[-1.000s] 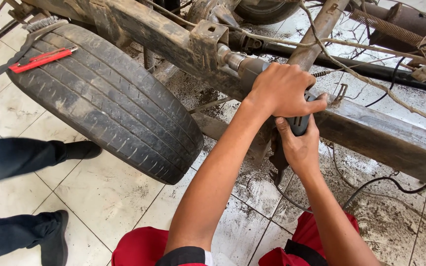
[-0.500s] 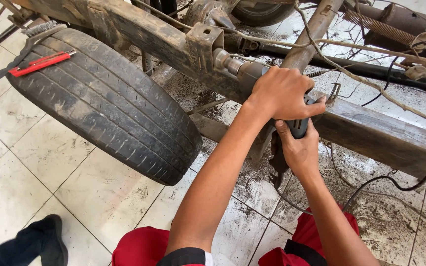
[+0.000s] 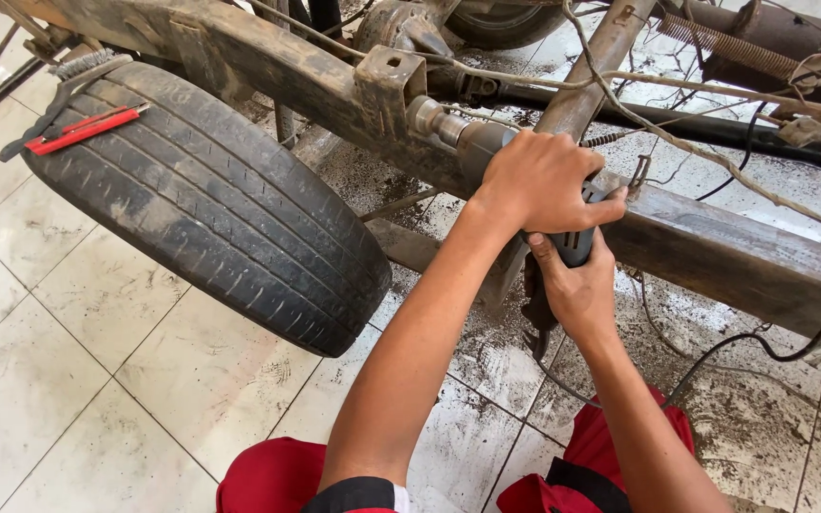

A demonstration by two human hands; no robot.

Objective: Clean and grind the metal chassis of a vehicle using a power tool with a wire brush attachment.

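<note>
Beside the tyre, my left hand and right hand both grip a dark power tool against the rusty frame rail; a firm two-handed grip seems wise.

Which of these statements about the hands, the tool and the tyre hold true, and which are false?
1. Both hands grip one dark power tool. True: the left hand lies over its top, and the right hand holds it from below.
2. The tool is held against the tyre. False: it is at the rusty frame rail, to the right of the tyre.
3. A red tool lies on the tyre. True.
4. The floor is bare soil. False: it is pale tiles, with dirt under the frame.
5. The person wears gloves. False: both hands are bare.
</note>
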